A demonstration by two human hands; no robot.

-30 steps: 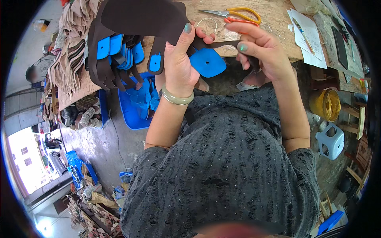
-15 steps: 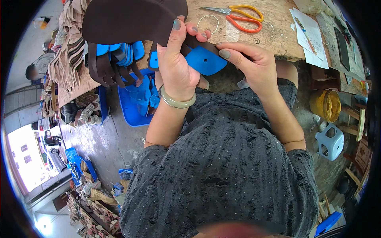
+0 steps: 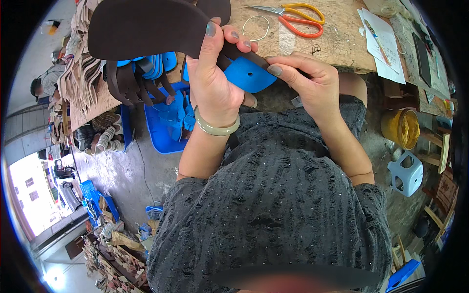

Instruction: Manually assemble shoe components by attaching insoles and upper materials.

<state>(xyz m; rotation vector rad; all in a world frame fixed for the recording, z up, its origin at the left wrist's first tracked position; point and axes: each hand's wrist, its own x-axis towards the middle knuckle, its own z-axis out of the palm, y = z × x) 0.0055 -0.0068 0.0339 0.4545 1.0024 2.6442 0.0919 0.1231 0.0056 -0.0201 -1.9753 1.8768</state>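
My left hand is closed around a dark brown sole-shaped piece, its thumb on top and its fingers curled over the edge. A second dark brown rounded piece shows behind it. From under those fingers a narrow brown strap runs across to my right hand, where thumb and forefinger pinch its end. Below the strap hangs a bright blue piece with a small dark hole. How these parts join is hidden by my left hand.
Scissors with orange and yellow handles lie on the wooden table near a rubber band. Stacked brown-and-blue pieces hang over its left edge. On the floor are a blue bin, yellow bucket and pale-blue stool.
The sole-shaped piece has shifted left and slightly down with my left hand. My right hand keeps its pinch on the strap. A person at the far left has come further into view.
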